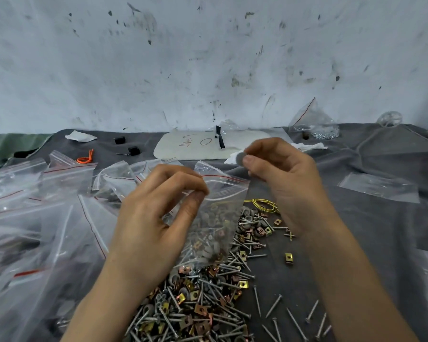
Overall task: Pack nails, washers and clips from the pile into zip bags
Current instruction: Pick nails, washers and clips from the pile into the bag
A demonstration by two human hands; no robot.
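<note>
Zip bag [224, 191], pinched at its mouth by the left hand [156, 218], hangs over the pile [203, 299]. The right hand [282, 178] pinches a grey washer [239, 157] at the bag's one o'clock.

Glossy clear plastic zip bag [223, 193], dull grey metal nails [208, 299], matt grey cloth table cover [368, 230].

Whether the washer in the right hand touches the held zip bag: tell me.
Apart. The head view shows grey cloth between the washer and the zip bag mouth.
</note>
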